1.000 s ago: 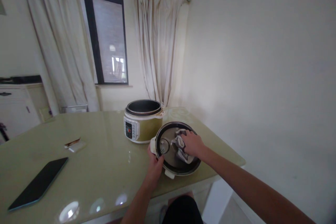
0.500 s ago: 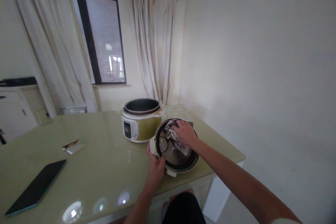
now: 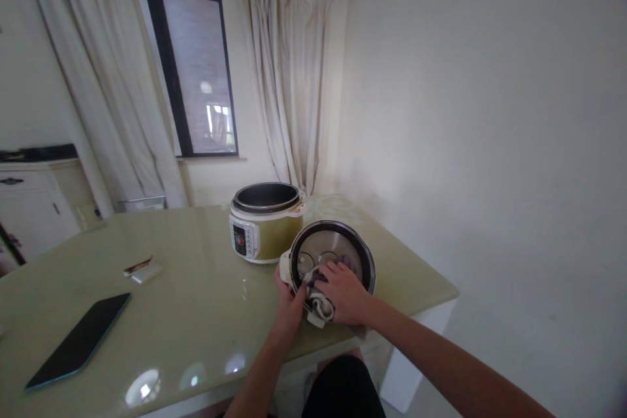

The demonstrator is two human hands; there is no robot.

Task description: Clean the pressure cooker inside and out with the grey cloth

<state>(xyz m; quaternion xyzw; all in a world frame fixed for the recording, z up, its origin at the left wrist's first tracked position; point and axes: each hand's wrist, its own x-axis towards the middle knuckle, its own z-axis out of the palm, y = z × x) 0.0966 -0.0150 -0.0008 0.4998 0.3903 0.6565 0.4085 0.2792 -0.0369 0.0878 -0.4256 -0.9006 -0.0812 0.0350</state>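
My left hand [image 3: 290,300] is closed on the left edge of a round pressure cooker lid [image 3: 353,243], by its white handle. The lid is tilted, its metal inner side with a dark rim turned towards me. Inside its lower part, my right hand [image 3: 345,290] presses a crumpled grey-and-white cloth [image 3: 322,305] against the surface; part of the cloth is hidden under the fingers. Just behind and left of the lid stands the electric pressure cooker [image 3: 274,235], upright and without its lid, its dark inside and front control panel showing.
The greenish glossy table [image 3: 196,300] carries a dark flat tablet-like thing [image 3: 81,339] at the left front. Near it lie a small clear packet [image 3: 147,272] and a thin brown strip [image 3: 138,266]. A white wall [image 3: 480,144] rises on the right, with curtains [image 3: 289,65] behind.
My right hand has moved the cloth from the upper part of the lid down to its lower part near my left hand. My left hand still holds the lid's edge.
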